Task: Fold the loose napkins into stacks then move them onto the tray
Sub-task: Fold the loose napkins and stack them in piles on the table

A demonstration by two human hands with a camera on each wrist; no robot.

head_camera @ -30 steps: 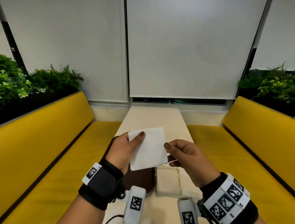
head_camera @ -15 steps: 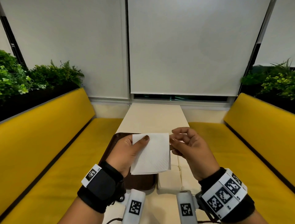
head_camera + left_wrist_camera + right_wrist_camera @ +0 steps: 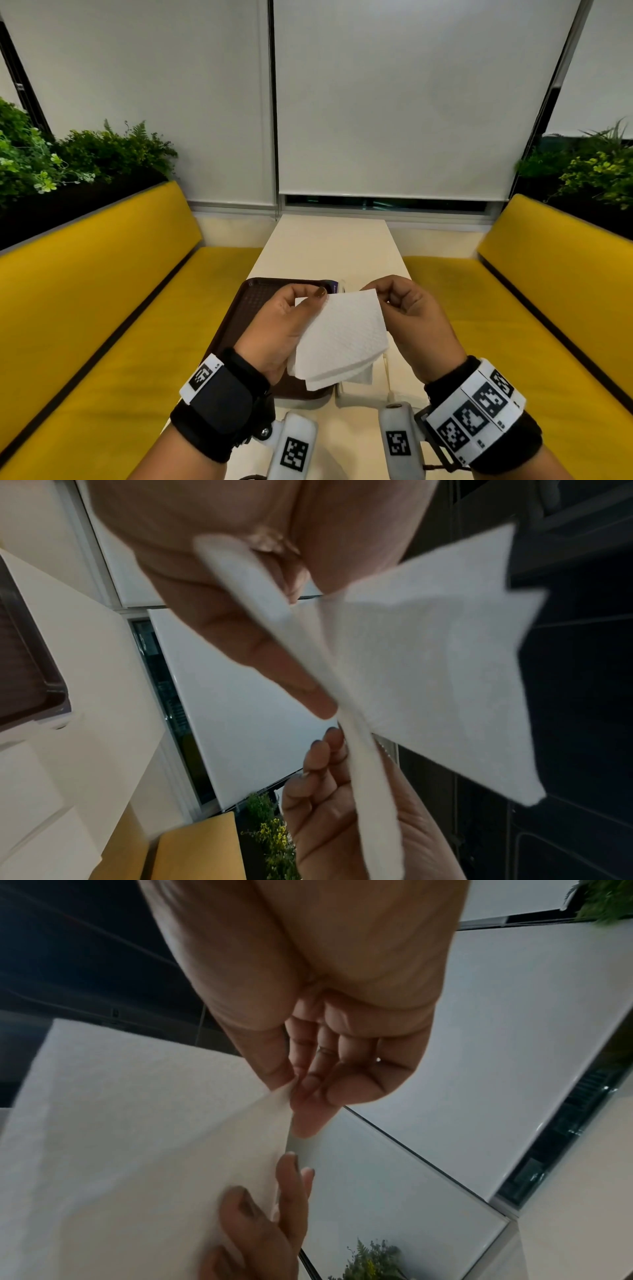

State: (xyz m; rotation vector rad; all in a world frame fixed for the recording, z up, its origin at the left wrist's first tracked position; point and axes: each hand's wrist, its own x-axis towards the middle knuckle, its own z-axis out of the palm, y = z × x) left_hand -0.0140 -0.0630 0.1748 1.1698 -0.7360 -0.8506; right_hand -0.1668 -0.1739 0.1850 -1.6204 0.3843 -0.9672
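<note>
Item: one white napkin point(image 3: 342, 337), held in the air above the near end of the bench point(image 3: 329, 246), over the right edge of the tray point(image 3: 246, 301).

Change: a second ago the napkin hung as a flat square from the left hand's thumb, with the right hand at its lower right edge. Half a second ago the right hand had risen to the upper right corner. Now the top edge is drawn up between both hands and the lower part shows several offset layers and loose corners. Judged: a fold is in progress and not yet creased flat; the napkin has not gone to the tray.

Left hand point(image 3: 277, 329): fingers curled behind the sheet, thumb across the front near the upper left corner, pinching it.

Right hand point(image 3: 411, 315): thumb and forefinger closed on the upper right corner, as the right wrist view shows; other fingers loosely curled.

Tray: dark brown, ribbed floor, lying left of the napkin on the bench; no napkin visible on its bare part.

Other napkins point(image 3: 363, 394): pale squares on the bench below the held napkin, right of the tray, mostly hidden.

Bench: long, narrow, cream top, running away from the tray to the window.

Room: yellow seats point(image 3: 102, 308) on both sides of the bench; white blinds point(image 3: 394, 102) drawn almost fully down behind it; green plants point(image 3: 68, 161) above each seat back.
</note>
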